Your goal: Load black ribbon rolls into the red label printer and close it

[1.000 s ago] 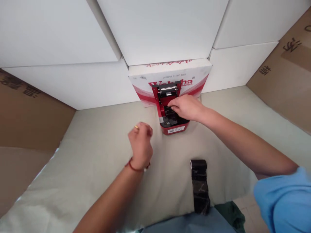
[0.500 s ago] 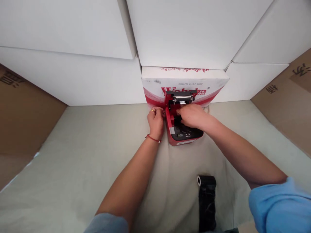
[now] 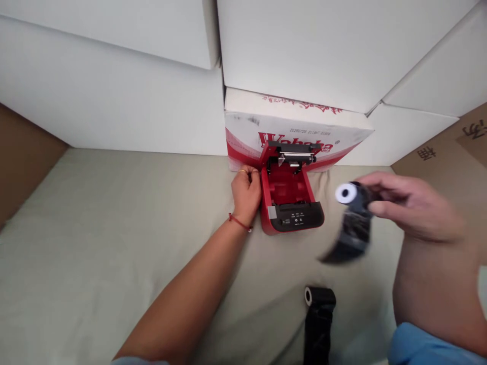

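Right hand (image 3: 411, 205) is closed on a black roll (image 3: 355, 223), held above the desk (image 3: 152, 228). Left hand (image 3: 245, 195) is curled beside the open red printer (image 3: 292, 217) near the desk's back edge, its hold unclear; a second roll (image 3: 320, 314) lies toward the front edge

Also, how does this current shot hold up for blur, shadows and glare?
Head view: the right hand and held roll are motion-blurred, the roll's loose end most; head view: the left hand and printer look sharper; head view: soft light, faint shadows on the cloth, no harsh glare.
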Available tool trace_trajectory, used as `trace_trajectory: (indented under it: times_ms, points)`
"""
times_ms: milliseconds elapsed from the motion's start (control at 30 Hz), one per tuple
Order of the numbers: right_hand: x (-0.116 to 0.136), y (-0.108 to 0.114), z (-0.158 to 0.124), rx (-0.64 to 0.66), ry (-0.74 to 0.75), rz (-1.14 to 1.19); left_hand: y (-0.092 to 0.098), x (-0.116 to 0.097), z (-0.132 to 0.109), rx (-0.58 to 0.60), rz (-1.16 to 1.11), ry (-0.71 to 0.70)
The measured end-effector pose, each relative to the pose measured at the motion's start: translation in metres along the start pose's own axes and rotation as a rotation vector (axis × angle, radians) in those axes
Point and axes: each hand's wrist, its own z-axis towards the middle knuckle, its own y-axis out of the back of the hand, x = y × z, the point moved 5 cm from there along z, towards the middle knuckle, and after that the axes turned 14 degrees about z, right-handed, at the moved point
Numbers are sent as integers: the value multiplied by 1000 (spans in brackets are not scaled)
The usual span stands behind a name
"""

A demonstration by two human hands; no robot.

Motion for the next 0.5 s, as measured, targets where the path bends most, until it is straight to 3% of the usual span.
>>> trace_trajectory:
  times_ms: [100,167,267,333,400,433,500]
  points:
    - [-41,19,-17,5,-167,11,0,-1,1,8,16,9]
    - [-74,12,-18,41,-270,-94,0,-1,2,-7,17,15]
    - [-111,-9,-23,2,-297,-255,0,0,4,-42,-11,18]
    - [-116,-20,-36,-129,-236,-334,-1,2,4,-46,-57,26]
    - [-106,-29,-59,-259,-143,-386,-1,5,4,-45,-108,33]
    - [-98,-36,-72,-263,-106,-386,-1,5,4,-44,-126,33]
    - [-83,-58,-95,-121,-67,-319,-1,5,4,-43,-137,29]
